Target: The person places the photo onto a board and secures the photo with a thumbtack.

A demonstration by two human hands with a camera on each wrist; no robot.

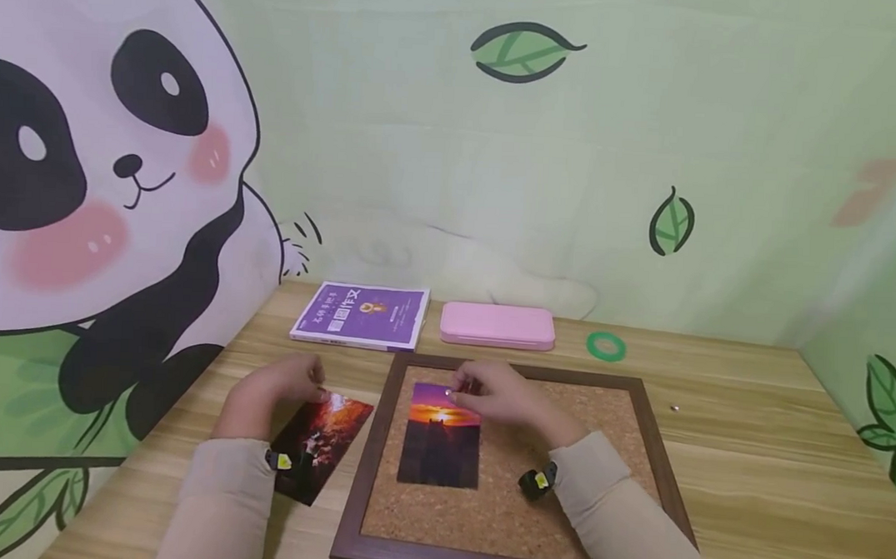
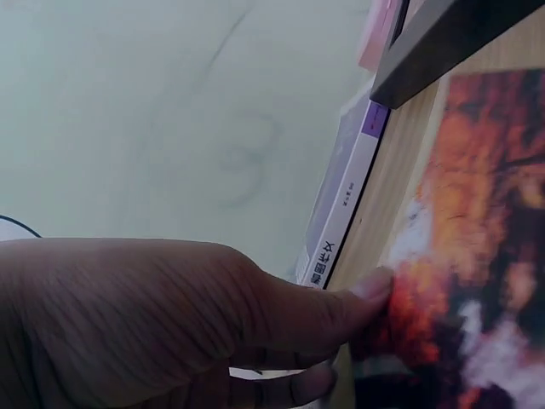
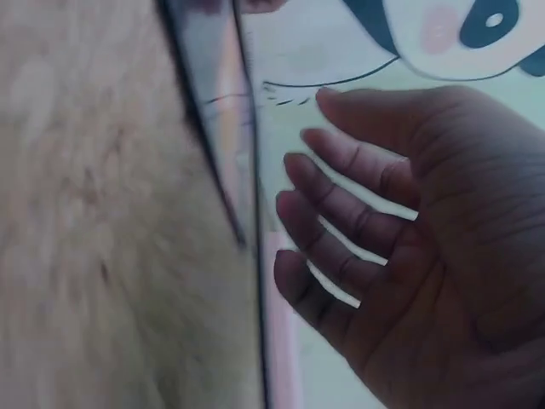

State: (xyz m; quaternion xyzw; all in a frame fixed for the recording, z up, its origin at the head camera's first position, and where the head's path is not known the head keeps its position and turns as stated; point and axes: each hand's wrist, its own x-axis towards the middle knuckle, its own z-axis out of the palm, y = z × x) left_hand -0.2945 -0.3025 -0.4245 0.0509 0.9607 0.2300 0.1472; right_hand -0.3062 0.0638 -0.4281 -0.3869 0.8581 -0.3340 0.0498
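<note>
My left hand (image 1: 289, 389) pinches the top edge of a photo (image 1: 328, 449) with red and orange scenery, left of a cork board. The left wrist view shows the thumb on the edge of this photo (image 2: 468, 256). A sunset photo (image 1: 438, 454) lies on the left part of the cork board (image 1: 535, 517), a small whitish pin head (image 1: 449, 392) near its top edge. Beside that edge is my right hand (image 1: 499, 394). In the right wrist view the right hand (image 3: 400, 213) has spread, loosely bent fingers with nothing between them.
Dark wood frames the board (image 1: 654, 455). Behind it lie a purple book (image 1: 386, 318), a pink case (image 1: 497, 325) and a green tape roll (image 1: 606, 346). A tiny shiny object (image 1: 675, 408) rests on the table right of the board. A panda-print wall covering (image 1: 394, 144) borders the table.
</note>
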